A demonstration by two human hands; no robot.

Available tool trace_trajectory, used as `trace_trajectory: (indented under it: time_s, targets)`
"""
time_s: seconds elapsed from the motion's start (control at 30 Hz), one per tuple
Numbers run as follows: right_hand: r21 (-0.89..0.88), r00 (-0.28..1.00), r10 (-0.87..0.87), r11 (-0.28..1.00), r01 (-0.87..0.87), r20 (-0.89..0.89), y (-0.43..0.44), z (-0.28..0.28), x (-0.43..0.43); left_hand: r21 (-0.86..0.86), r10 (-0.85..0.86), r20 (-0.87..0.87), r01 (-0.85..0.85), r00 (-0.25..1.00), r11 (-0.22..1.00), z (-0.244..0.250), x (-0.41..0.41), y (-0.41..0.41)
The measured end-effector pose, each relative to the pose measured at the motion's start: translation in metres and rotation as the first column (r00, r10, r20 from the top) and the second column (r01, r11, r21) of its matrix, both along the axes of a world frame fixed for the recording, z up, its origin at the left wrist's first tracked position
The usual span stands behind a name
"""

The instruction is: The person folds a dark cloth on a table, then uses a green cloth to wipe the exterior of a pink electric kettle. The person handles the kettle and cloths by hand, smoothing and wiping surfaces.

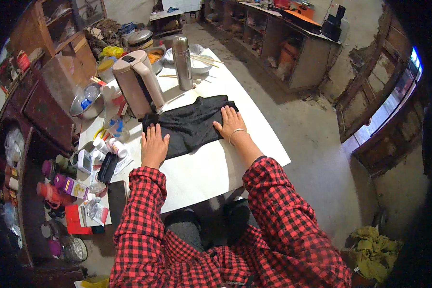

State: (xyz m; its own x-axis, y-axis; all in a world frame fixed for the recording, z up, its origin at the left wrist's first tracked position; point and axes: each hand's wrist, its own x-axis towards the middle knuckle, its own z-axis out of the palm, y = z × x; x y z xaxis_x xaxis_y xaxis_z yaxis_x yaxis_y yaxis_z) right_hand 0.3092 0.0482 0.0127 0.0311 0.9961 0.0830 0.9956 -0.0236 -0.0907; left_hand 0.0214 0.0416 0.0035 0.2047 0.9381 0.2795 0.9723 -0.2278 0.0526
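A black cloth garment [190, 124] lies wrinkled and roughly rectangular across the white table [201, 180]. My left hand [154, 145] rests palm down on its left end, fingers pointing away from me. On the right end lies my right hand [231, 124], also flat, with the thumb spread toward the middle and a bangle at the wrist. Neither hand grips the fabric. Just beyond the garment's left part stands an electric kettle [136, 82]. A steel thermos flask [182, 64] stands upright farther back.
Left of the garment crowd several white bottles [118, 148], a black case [108, 167], a blood pressure monitor [82, 161] and a dark phone-like slab [117, 196]. Chopsticks lie across a bowl [201, 64] at the back. A dark wooden cabinet [48, 108] flanks the table's left side.
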Motion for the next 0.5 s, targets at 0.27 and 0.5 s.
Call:
trace_trajectory:
  time_s: [0.27,0.5]
  targets:
    - [0.01,0.997,0.082,0.997,-0.082,-0.003,-0.078,0.003,0.014,-0.041,-0.019,-0.004,0.019,1.0,0.999,0.005,-0.018,-0.067]
    - [0.005,0.976,0.213,0.977,-0.213,0.037,-0.178,0.026,0.02,-0.131,-0.074,-0.041,0.068,0.996,0.989,0.017,-0.023,-0.16]
